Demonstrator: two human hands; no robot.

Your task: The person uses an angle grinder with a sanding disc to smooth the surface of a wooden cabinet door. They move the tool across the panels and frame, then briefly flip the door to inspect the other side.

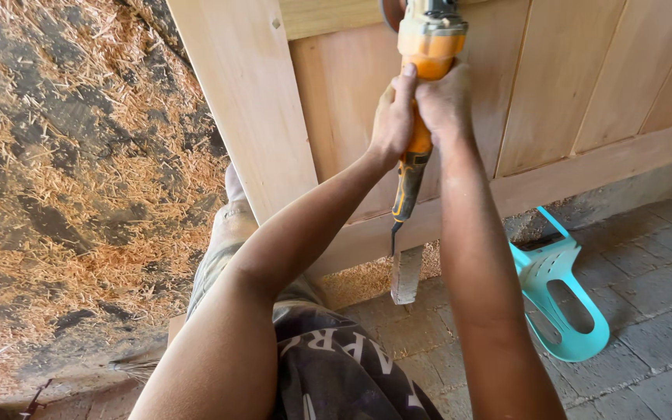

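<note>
An orange power grinder (428, 47) points away from me over a pale wooden panelled door (569, 85) lying flat. My left hand (393, 117) wraps the grinder's orange body from the left. My right hand (446, 101) clamps the same body from the right, just behind the head. The tool's dark tail and cord stub (406, 190) hang below my hands. The disc at the top edge is mostly cut off from view.
Wood shavings (79, 179) cover the dark ground on the left. A turquoise plastic chair part (561, 303) lies on grey paving bricks at right. A short wooden block (406, 274) props the door's near edge. My leg and foot (231, 218) extend under the door frame.
</note>
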